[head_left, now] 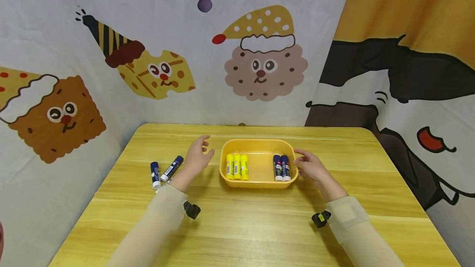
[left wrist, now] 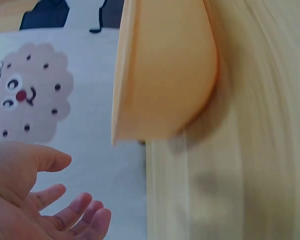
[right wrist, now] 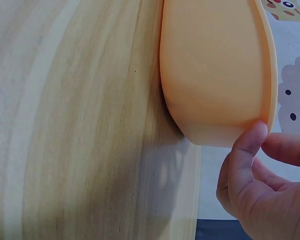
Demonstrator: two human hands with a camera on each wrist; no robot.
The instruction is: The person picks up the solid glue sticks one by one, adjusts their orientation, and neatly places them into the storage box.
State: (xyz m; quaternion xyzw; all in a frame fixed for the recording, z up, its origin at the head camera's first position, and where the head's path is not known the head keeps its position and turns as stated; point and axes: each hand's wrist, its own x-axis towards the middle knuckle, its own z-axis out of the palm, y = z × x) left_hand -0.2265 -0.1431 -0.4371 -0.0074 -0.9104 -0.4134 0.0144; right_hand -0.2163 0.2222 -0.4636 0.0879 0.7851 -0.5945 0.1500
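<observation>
A yellow-orange plastic tray [head_left: 259, 184] sits on the table. Three yellow glue sticks [head_left: 237, 167] stand side by side at its left end, and two dark-blue glue sticks [head_left: 281, 167] with white ends lie at its right end. My right hand [head_left: 311, 166] pinches the tray's right end at the rim, with curled finger and thumb tips meeting there in the right wrist view. To the left of the tray, my left hand [head_left: 197, 155] is held apart from it, fingers loosely bent and nothing in them.
Two more blue glue sticks, one upright-pointing [head_left: 155, 175] and one slanted [head_left: 172, 168], lie on the wooden table [head_left: 237, 226] left of my left hand. A cartoon-printed cloth [head_left: 208, 106] rises behind the table's far edge. Small black cameras [head_left: 191, 209] are on both wrists.
</observation>
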